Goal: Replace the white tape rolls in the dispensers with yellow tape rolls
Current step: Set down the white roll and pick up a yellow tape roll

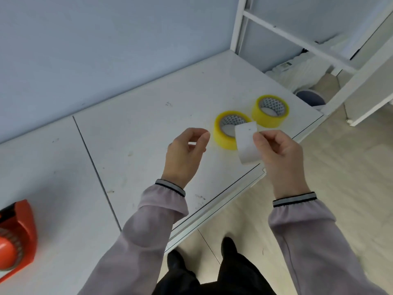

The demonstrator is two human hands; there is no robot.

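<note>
Head view, looking down over a white tabletop (138,128). The right hand (278,154) pinches a white tape roll (247,143) between thumb and curled fingers, holding it edge-on above the table's front edge, its broad white face turned toward the left hand. The left hand (185,154) is raised near it, well short of touching, with fingers curled and thumb and forefinger tips drawn close together; whether anything is held between them cannot be told. Two yellow tape rolls with patterned grey cores lie flat on the tabletop beyond the hands: the nearer yellow roll (223,135) sits between the two hands and is partly hidden behind the white tape roll, while the farther yellow roll (270,111) lies just beside it, toward the table's right corner; the two appear apart. A red plastic tape dispenser (17,237) rests at the lower left edge, well apart from both hands and cut off by the frame. Pale lilac sleeves (148,226) with striped cuffs cover both forearms. A white metal frame (297,37) stands past the table's far right corner.
</note>
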